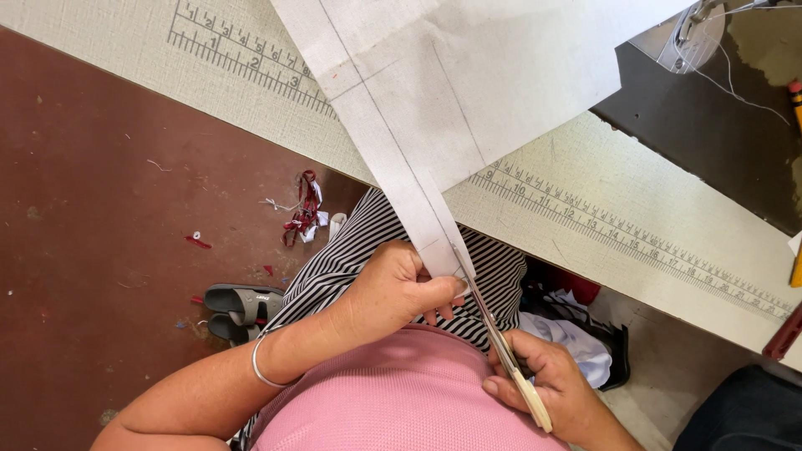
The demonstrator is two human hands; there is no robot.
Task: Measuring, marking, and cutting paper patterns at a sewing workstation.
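The left hand (399, 288) is pinching the narrow end of the pale fabric strip (401, 159) taut just above the right hand (547, 380), which is gripping the scissors (501, 347); the blades are best kept following the drawn line beside the left fingertips.

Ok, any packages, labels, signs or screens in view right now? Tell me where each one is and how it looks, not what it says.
No packages, signs or screens.
Printed ruler scale: dark tick marks and numerals along the edge of the pale worktable, running diagonally, partly covered by the grey fabric being cut with scissors.
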